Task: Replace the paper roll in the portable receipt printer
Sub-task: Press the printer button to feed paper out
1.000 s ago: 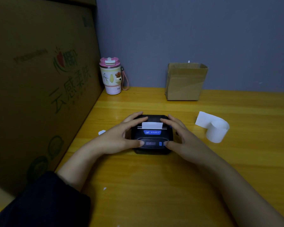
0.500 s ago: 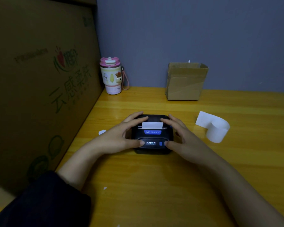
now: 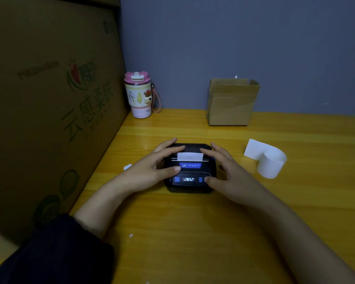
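A small black receipt printer sits on the yellow wooden table, lid shut, its little display lit. A short white paper tab sticks out of its slot. My left hand rests on the printer's left side, fingers spread over the top, thumb on the front left. My right hand lies on the right side, thumb by the blue button at the front right. A loose white paper roll, partly unwound, lies on the table to the right, apart from both hands.
A big cardboard box walls off the left side. At the back stand a pink-lidded tumbler and a small open carton against the grey wall. Small paper scraps lie on the table.
The printer's display has lit up. My left thumb has slid up off the front left button. Both hands stay on the printer.
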